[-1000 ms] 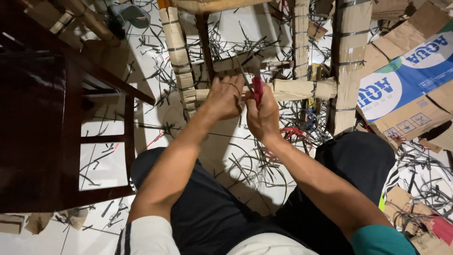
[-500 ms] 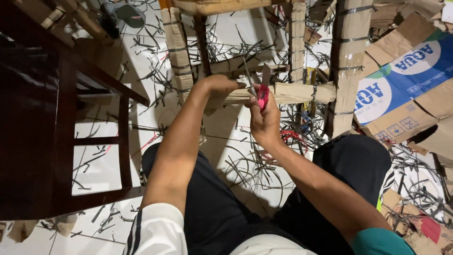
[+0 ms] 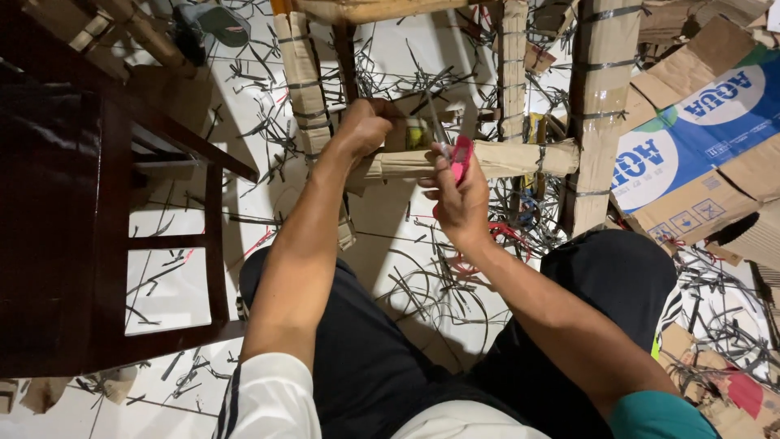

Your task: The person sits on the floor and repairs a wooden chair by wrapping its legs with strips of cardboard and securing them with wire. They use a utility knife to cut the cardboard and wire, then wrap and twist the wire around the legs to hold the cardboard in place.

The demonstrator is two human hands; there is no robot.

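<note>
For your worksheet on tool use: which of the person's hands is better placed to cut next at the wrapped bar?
Probably the right hand: it holds the red-handled scissors at the wrapped bar. The left hand grips that bar.

Bright, even overhead light on the pale floor (image 3: 203,284); soft shadows fall beneath both arms; the dark wooden chair (image 3: 73,244) shows faint sheen; focus is sharp, edges slightly stretched.

Two bare forearms lead back from the fingers. The left arm's short sleeve is white with dark stripes; the right arm's sleeve is teal. Dark trousers cover both legs.
</note>
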